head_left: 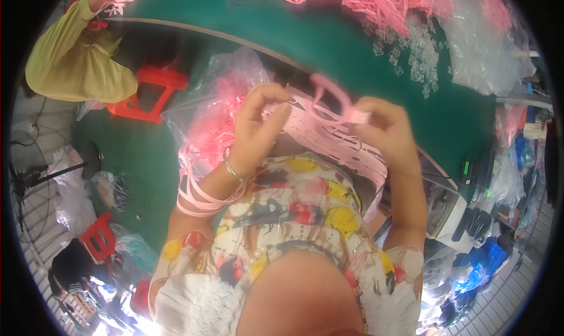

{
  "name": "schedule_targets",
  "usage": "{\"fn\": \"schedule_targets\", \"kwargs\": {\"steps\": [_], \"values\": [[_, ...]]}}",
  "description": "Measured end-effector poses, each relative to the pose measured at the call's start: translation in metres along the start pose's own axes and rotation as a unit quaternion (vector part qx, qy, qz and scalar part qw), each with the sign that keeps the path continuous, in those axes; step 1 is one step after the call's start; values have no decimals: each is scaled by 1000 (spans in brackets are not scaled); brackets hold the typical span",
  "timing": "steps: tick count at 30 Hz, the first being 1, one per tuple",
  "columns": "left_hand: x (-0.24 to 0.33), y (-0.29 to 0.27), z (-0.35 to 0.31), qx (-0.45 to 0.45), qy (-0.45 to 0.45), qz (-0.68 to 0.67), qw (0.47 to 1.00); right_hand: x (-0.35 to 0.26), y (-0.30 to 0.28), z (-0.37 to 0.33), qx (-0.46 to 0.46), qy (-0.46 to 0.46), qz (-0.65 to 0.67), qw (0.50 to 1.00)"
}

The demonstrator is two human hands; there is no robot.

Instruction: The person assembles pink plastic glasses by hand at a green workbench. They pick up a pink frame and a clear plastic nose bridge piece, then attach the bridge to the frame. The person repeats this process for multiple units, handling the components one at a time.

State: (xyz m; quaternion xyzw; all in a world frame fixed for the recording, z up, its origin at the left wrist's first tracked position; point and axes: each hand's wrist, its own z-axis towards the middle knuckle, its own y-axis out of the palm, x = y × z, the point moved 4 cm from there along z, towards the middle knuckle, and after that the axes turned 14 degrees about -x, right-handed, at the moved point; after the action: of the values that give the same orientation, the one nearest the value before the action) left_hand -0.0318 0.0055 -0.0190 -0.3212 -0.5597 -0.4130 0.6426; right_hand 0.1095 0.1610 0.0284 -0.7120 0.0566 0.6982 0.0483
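Observation:
My right hand [385, 130] is closed on a pink strap [335, 92], which loops up in front of it, slightly blurred. To its left, my left hand [261, 121] has its thumb and fingers bent together; whatever they pinch is too small to make out. Below and between both hands, many flat pink straps [329, 139] with slits or gaps lie side by side across my lap. Several thin pink straps [197, 189] hang around my left forearm, below a metal bangle [233, 170].
A green table [247, 19] curves ahead, bearing a pink strap heap [364, 4], small clear pieces [423, 54] and a clear plastic bag [482, 54]. At left are a bag of pink straps [214, 124], a red stool [154, 89] and another person's yellow-clad leg [76, 71].

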Motion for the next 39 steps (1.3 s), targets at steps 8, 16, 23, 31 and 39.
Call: {"fn": "schedule_targets", "kwargs": {"steps": [8, 16, 23, 31, 39], "values": [[-114, 49, -21, -75, -358, -648, 668, -38, -5, -36, 106, -114, 161, 975], [-135, 24, 6, 137, -176, -709, 668, -51, -35, -103, 114, -192, 175, 959], [-95, 21, 18, -35, -93, -635, 766, 11, -35, -115, 171, -136, 227, 949], [-19, 39, 32, -153, -148, -514, 831, 74, -3, -83, 94, 39, 80, 992], [-7, 79, 19, -141, -181, -270, 935, 10, 28, -53, 139, -37, -407, 902]]}}
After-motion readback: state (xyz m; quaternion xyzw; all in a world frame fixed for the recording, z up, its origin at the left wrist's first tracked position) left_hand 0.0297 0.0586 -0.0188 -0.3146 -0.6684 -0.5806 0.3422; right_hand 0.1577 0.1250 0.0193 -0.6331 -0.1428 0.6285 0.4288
